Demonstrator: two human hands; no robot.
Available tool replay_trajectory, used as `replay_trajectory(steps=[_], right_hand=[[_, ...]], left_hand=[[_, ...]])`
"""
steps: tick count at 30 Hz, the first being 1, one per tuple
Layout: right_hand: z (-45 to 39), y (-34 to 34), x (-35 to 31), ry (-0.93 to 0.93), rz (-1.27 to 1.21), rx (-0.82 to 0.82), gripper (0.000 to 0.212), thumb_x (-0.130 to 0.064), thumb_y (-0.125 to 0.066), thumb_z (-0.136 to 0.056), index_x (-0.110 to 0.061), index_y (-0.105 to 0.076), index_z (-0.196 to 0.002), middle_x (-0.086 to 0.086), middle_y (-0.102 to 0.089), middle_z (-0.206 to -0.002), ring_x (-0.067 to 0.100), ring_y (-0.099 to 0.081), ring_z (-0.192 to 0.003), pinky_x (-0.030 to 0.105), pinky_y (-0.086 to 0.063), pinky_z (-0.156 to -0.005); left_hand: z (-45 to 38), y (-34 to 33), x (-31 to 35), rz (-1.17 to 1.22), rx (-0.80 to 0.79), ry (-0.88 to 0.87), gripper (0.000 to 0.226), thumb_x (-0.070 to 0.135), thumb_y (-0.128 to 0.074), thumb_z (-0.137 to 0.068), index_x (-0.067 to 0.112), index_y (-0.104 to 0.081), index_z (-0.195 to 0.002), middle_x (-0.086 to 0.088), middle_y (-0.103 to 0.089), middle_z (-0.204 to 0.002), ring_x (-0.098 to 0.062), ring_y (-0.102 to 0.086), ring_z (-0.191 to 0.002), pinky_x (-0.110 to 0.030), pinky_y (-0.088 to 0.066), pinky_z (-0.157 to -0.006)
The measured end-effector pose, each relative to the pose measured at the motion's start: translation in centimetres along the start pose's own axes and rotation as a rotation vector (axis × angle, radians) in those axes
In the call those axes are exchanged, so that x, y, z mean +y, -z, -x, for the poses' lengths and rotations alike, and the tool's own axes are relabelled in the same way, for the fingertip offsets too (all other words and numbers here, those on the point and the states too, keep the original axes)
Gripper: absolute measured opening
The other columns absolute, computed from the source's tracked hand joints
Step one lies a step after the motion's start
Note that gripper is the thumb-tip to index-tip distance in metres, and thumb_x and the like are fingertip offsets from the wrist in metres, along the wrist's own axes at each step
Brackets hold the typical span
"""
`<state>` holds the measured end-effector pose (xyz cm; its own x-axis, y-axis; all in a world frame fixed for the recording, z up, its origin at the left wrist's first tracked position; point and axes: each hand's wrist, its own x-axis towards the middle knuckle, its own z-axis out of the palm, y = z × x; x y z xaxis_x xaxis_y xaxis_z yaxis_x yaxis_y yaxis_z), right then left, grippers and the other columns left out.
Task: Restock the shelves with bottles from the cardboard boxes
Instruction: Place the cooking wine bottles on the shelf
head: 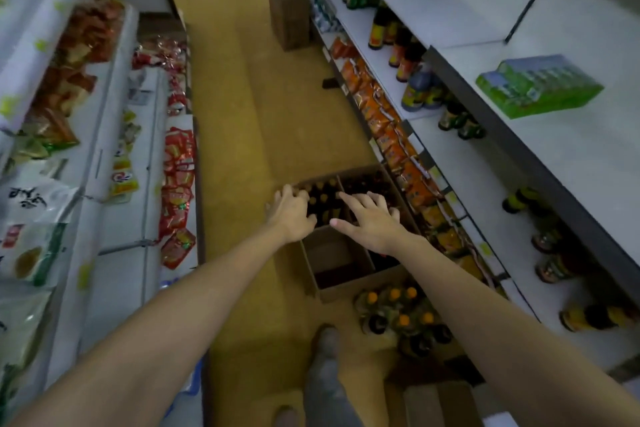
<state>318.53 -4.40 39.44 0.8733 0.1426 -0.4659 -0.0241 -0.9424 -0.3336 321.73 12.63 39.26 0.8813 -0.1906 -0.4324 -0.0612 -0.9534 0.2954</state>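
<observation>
**Both hands over the open box, centre frame**

While you lean over the aisle, both hands reach down to the cardboard box (pixel 349 282) on the floor, centre-bottom of frame. Your left hand (pixel 290 213) sits over the box's far-left section w/ fingers curled onto the dark bottles (pixel 323 203) there; can't tell if it actually grips one. Your right hand (pixel 372 220) is spread, fingers straight, hovering above the divider & the right section, holding nothing. The near-left compartment looks bare of bottles. Just below the box, lower centre-right, a cluster of orange-capped bottles (pixel 401 314) stands on the floor. Shelves (pixel 571 156) run along the right side w/ a few bottles; packaged goods fill the left.
</observation>
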Motion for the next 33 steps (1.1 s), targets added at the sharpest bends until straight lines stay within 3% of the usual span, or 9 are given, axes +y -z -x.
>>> replay_trajectory(steps=[3, 11, 18, 24, 28, 33], right_hand=[[-5.2, 0.4, 1.5, -0.012, -0.032, -0.029, 0.071, -0.067, -0.03, -0.093, -0.035, -0.006, -0.152, -0.002, -0.014, -0.158, 0.029, -0.002, -0.144, 0.057, -0.013, -0.111], [-17.6, -1.9, 5.0, -0.059, -0.12, -0.091, 0.067, -0.063, -0.035, -0.094, -0.035, -0.014, -0.151, -0.001, -0.013, -0.156, 0.03, -0.007, -0.142, 0.054, -0.018, -0.11], [-30.3, -7.0, 8.0, -0.032, -0.077, -0.14, 0.066, -0.059, -0.04, -0.094, -0.036, -0.015, -0.151, -0.002, -0.014, -0.155, 0.029, -0.01, -0.142, 0.053, -0.021, -0.109], [-41.6, -14.5, 10.2, -0.063, 0.039, -0.139, 0.067, -0.054, -0.044, -0.095, -0.027, -0.019, -0.15, 0.009, -0.024, -0.149, 0.029, -0.025, -0.137, 0.046, -0.03, -0.107], [-48.0, -20.2, 11.6, -0.117, 0.0, -0.228, 0.065, -0.047, -0.044, -0.098, -0.023, -0.015, -0.151, 0.017, -0.021, -0.15, 0.036, -0.042, -0.127, 0.043, -0.043, -0.096], [-54.3, -25.4, 13.3, -0.177, -0.045, -0.246, 0.062, -0.04, -0.043, -0.1, -0.021, -0.014, -0.151, 0.018, -0.041, -0.138, 0.037, -0.05, -0.116, 0.039, -0.046, -0.079]], left_hand=[[-4.5, -0.1, -0.1, -0.018, -0.042, 0.017, 0.046, 0.037, -0.049, -0.096, 0.016, -0.04, -0.136, -0.012, -0.027, -0.14, -0.034, -0.027, -0.132, -0.047, -0.028, -0.106], [-16.5, -2.8, -3.1, 0.039, -0.116, 0.149, 0.053, 0.031, -0.049, -0.097, 0.011, -0.031, -0.143, -0.015, -0.03, -0.141, -0.036, -0.03, -0.13, -0.044, -0.035, -0.105], [-28.6, -8.3, -7.5, 0.05, -0.166, 0.145, 0.053, 0.031, -0.048, -0.098, 0.009, -0.03, -0.142, -0.014, -0.029, -0.141, -0.034, -0.036, -0.127, -0.043, -0.043, -0.096], [-40.3, -16.3, -11.1, 0.038, -0.226, 0.097, 0.06, 0.03, -0.052, -0.095, 0.012, -0.027, -0.146, -0.016, -0.021, -0.149, -0.033, -0.039, -0.128, -0.039, -0.045, -0.095], [-45.8, -22.2, -13.7, 0.061, -0.292, 0.081, 0.048, 0.025, -0.05, -0.096, 0.01, -0.034, -0.138, -0.019, -0.028, -0.143, -0.035, -0.046, -0.118, -0.037, -0.042, -0.087], [-51.3, -27.9, -16.4, 0.099, -0.332, 0.084, 0.049, 0.024, -0.049, -0.097, 0.007, -0.028, -0.138, -0.02, -0.042, -0.13, -0.033, -0.052, -0.108, -0.032, -0.04, -0.073]])
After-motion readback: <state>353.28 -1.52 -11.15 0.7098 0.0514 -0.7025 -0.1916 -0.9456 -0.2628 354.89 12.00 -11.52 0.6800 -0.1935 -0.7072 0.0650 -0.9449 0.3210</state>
